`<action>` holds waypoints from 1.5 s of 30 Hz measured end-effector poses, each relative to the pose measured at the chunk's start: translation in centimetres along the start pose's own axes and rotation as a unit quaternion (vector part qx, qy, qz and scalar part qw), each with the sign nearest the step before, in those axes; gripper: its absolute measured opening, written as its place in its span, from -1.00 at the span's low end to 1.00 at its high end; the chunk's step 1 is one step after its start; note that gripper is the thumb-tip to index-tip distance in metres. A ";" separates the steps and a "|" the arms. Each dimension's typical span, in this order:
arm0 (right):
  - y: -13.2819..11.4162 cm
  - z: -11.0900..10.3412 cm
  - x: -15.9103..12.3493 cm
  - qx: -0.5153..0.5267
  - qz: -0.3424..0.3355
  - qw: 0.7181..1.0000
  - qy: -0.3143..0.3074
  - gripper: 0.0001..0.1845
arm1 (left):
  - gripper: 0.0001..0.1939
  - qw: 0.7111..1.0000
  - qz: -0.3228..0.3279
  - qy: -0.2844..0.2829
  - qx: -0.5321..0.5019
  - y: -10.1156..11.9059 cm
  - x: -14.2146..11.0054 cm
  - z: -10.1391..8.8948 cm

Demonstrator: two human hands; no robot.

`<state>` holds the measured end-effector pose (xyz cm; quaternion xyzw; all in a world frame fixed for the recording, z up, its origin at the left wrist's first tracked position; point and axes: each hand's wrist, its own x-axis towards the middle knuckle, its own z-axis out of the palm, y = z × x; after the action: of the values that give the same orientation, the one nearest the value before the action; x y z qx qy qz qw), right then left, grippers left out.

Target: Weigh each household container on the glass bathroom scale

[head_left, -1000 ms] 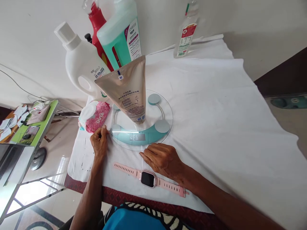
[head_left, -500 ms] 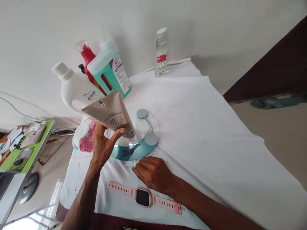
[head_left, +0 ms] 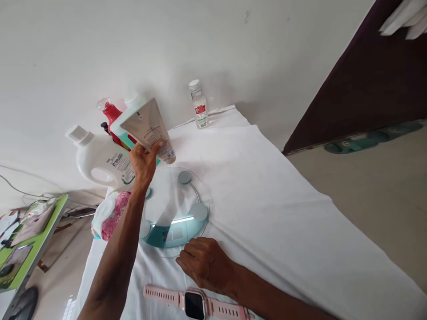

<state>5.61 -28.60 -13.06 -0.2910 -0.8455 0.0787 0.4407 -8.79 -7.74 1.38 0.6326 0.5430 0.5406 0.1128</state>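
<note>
My left hand (head_left: 145, 162) grips a beige squeeze tube (head_left: 147, 124) by its lower part, cap end down, raised in front of the bottles. Below it on the table lies a round glass scale (head_left: 176, 233) with a teal band and grey round pads. My right hand (head_left: 203, 260) is curled at the scale's front edge, resting near the cloth; its fingertips are hidden underneath, and I cannot see anything in them. A pink smartwatch (head_left: 194, 305) is stretched out on the cloth just in front of my right hand.
A white detergent jug (head_left: 100, 155), a red bottle (head_left: 112, 111) and a green bottle (head_left: 131, 109), partly behind the tube, stand at the back left. A pink-and-white soft pack (head_left: 113, 215) lies left. A clear bottle (head_left: 200, 109) stands by the wall on the white cloth (head_left: 267, 200).
My left hand has carried the tube away from me toward the back bottles, and now it covers part of the green one. The right hand stays by the scale. The camera view has shifted.
</note>
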 end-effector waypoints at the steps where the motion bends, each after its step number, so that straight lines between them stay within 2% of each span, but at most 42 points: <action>1: 0.0 0.0 0.0 -0.001 0.000 1.000 -0.005 -0.67 | -0.70 1.000 -0.013 -0.003 0.014 -1.1 0.6 1.0; 5: 0.1 -0.1 0.0 -0.006 -0.010 1.000 -0.017 -0.70 | -0.66 0.991 -0.055 0.021 0.118 -4.3 1.5 3.2; 8: 0.1 -0.1 0.0 -0.015 -0.011 1.000 -0.019 -0.69 | -0.62 0.983 -0.073 0.043 0.165 -5.6 1.7 3.2; 11: 0.0 -0.1 0.0 -0.021 -0.010 0.999 -0.025 -0.70 | -0.66 0.983 -0.070 0.060 0.159 -5.8 1.6 2.5; 13: 0.0 -0.1 0.0 -0.022 -0.010 0.999 -0.022 -0.70 | -0.56 0.986 -0.034 0.088 0.139 -4.9 1.1 1.8; 15: 0.0 0.1 0.0 -0.020 -0.011 1.000 -0.018 -0.71 | -0.37 0.982 0.044 0.131 0.129 -3.3 0.3 1.5; 17: 0.0 0.2 0.0 -0.016 -0.009 1.000 -0.016 -0.72 | -0.24 0.970 0.139 0.156 0.127 -1.1 -0.6 2.0; 18: 0.0 0.3 0.0 -0.012 -0.007 1.000 -0.015 -0.73 | -0.23 0.965 0.180 0.149 0.122 0.0 -0.9 2.8; 20: 0.1 0.4 0.0 -0.003 -0.001 1.000 -0.012 -0.73 | -0.25 0.963 0.234 0.091 0.096 1.7 -0.5 5.3; 22: 0.1 0.5 -0.1 0.002 0.005 1.000 -0.013 -0.73 | -0.21 0.968 0.242 0.016 0.066 2.7 1.5 8.9; 25: 0.0 0.8 -0.2 -0.002 0.008 1.000 -0.025 -0.76 | 0.02 0.987 0.154 -0.028 0.041 2.9 7.2 15.2; 27: 0.0 1.3 -0.4 -0.014 0.004 0.999 -0.035 -0.78 | 0.07 0.994 0.087 -0.044 0.048 2.9 11.4 19.0; 30: 0.0 2.3 -0.6 -0.041 -0.008 0.998 -0.046 -0.72 | -0.13 0.996 0.029 -0.060 0.057 2.8 16.0 22.7; 32: 0.0 2.8 -0.6 -0.048 -0.013 0.997 -0.052 -0.70 | -0.38 0.995 0.017 -0.088 0.051 2.5 17.3 23.8; 35: 0.0 2.8 -0.6 -0.042 -0.011 0.998 -0.047 -0.72 | -0.65 0.990 0.037 -0.130 0.034 1.5 17.0 23.6; 38: -0.1 2.0 -0.5 -0.034 0.000 0.998 -0.044 -0.75 | -0.67 0.985 0.088 -0.147 0.030 0.9 15.2 21.6; 41: -0.1 1.3 -0.3 -0.023 0.007 0.998 -0.057 -0.77 | -0.62 0.981 0.133 -0.134 0.032 1.4 13.1 18.9; 45: -0.1 1.0 -0.1 -0.019 0.007 0.999 -0.041 -0.75 | -0.58 0.978 0.187 -0.088 0.014 4.2 10.4 13.4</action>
<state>4.84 -28.60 -13.75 -0.3013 -0.8622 0.0776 0.3997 2.62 4.99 5.07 0.7696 0.4110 0.4863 0.0481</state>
